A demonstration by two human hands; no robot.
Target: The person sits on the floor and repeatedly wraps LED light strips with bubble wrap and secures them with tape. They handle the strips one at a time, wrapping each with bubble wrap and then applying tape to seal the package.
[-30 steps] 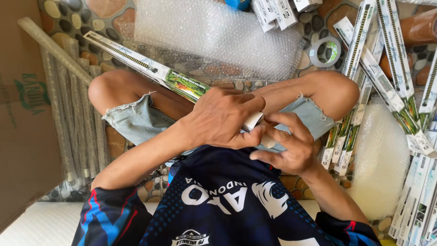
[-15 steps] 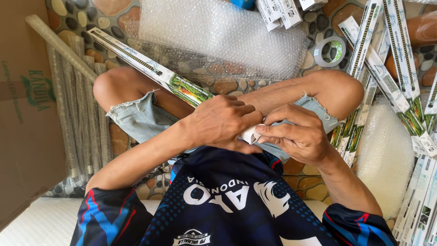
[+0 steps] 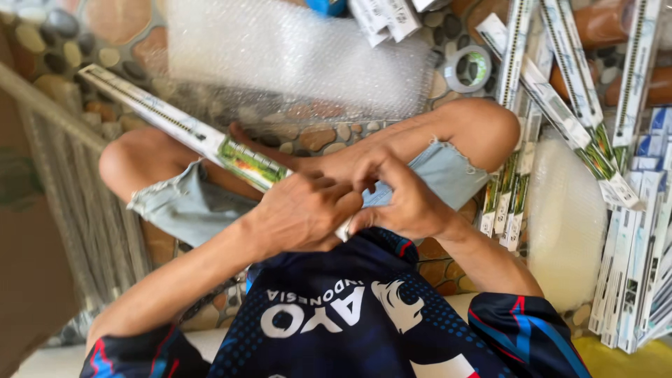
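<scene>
I sit cross-legged on a pebbled floor. A long, narrow white box [image 3: 175, 126] with a green picture at its near part lies slanted across my left knee, running up to the far left. My left hand [image 3: 301, 213] is wrapped around its near end. My right hand [image 3: 402, 199] touches that same end with its fingertips, just right of the left hand. The very end of the box is hidden between the two hands. A sheet of bubble wrap [image 3: 294, 56] lies spread on the floor beyond my knees.
Several more long white boxes [image 3: 630, 210] lie piled at the right, others at the top [image 3: 385, 17]. A tape roll [image 3: 467, 68] sits beyond my right knee. A bubble-wrapped bundle [image 3: 563, 217] lies at the right. Brown cardboard [image 3: 28, 280] stands at the left.
My hands have stayed on the box's near end; the right hand's fingers shifted along it. The view has moved closer and tilted a little.
</scene>
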